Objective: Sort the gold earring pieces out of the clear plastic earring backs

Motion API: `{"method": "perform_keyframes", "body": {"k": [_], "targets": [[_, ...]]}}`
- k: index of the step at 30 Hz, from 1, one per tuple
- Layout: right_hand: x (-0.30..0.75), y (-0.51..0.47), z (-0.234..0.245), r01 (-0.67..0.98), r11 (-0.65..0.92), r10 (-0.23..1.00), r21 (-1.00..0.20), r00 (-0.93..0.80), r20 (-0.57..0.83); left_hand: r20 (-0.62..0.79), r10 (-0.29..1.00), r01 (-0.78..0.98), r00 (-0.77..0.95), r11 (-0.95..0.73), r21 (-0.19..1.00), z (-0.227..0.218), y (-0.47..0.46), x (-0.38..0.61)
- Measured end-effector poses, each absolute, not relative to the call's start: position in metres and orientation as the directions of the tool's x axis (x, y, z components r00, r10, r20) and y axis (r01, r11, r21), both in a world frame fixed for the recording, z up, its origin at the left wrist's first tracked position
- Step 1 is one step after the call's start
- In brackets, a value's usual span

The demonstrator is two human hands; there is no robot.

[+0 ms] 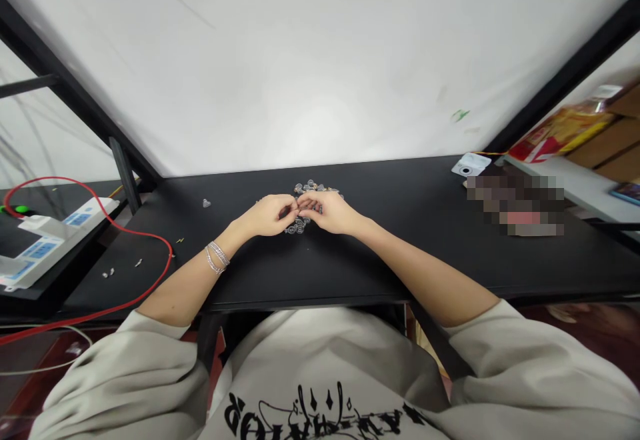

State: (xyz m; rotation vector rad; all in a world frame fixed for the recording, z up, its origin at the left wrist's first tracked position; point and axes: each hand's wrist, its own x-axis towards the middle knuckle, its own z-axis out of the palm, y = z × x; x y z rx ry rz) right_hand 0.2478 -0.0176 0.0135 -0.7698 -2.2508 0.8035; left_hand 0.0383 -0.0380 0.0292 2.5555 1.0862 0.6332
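Note:
Over the middle of the black table (240,273), my left hand (273,215) and my right hand (327,211) meet fingertip to fingertip. Thumb and fingers are pinched together on both; whatever lies between the tips is too small and covered to make out. Around and beneath the fingers is a cluster of small, shiny, clear-grey round pieces (299,227), partly hidden by my hands. One similar small piece (207,203) lies apart on the tabletop, to the left of my left hand.
A red cable (167,243) curves over the table's left side to a white power strip (60,237). Small scraps (109,273) lie nearby. At the back right sit a white-and-blue card-like item (470,165) and a blurred-out object (515,203), beside a shelf (570,180) with packages.

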Motion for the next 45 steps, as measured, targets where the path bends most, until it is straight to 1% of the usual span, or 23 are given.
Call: {"method": "perform_keyframes", "body": {"k": [5, 11, 14, 19, 24, 27, 32, 38, 42, 45], "targets": [[0.247, -0.019, 0.015, 0.323, 0.627, 0.715, -0.709, -0.599, 0.359, 0.259, 0.747, 0.576, 0.613, -0.646, 0.501, 0.026, -0.035, 0.035], [0.246, -0.018, 0.012, 0.261, 0.606, 0.717, -0.752, -0.588, 0.374, 0.246, 0.770, 0.540, 0.589, -0.601, 0.590, 0.019, -0.031, 0.034], [0.244, -0.019, 0.012, 0.217, 0.589, 0.723, -0.778, -0.572, 0.388, 0.282, 0.773, 0.531, 0.568, -0.606, 0.592, 0.016, -0.030, 0.035], [0.242, -0.021, 0.012, 0.200, 0.560, 0.745, -0.804, -0.545, 0.384, 0.334, 0.776, 0.524, 0.535, -0.616, 0.588, 0.012, -0.029, 0.038], [0.242, -0.019, 0.009, 0.154, 0.556, 0.753, -0.817, -0.510, 0.417, 0.379, 0.757, 0.510, 0.532, -0.644, 0.570, 0.011, -0.029, 0.040], [0.242, -0.018, 0.008, 0.203, 0.585, 0.760, -0.785, -0.475, 0.443, 0.402, 0.757, 0.527, 0.515, -0.649, 0.549, 0.012, -0.029, 0.042], [0.243, -0.014, 0.004, 0.326, 0.644, 0.753, -0.692, -0.430, 0.498, 0.445, 0.768, 0.587, 0.460, -0.640, 0.497, 0.016, -0.029, 0.039], [0.244, -0.012, 0.001, 0.353, 0.643, 0.758, -0.680, -0.422, 0.498, 0.543, 0.769, 0.629, 0.338, -0.614, 0.477, 0.015, -0.019, 0.026], [0.243, -0.013, 0.001, 0.362, 0.641, 0.760, -0.677, -0.422, 0.494, 0.581, 0.779, 0.614, 0.235, -0.582, 0.533, 0.011, -0.011, 0.019], [0.243, -0.013, 0.001, 0.368, 0.638, 0.763, -0.676, -0.423, 0.489, 0.558, 0.817, 0.638, 0.148, -0.510, 0.577, 0.009, -0.008, 0.016]]}}
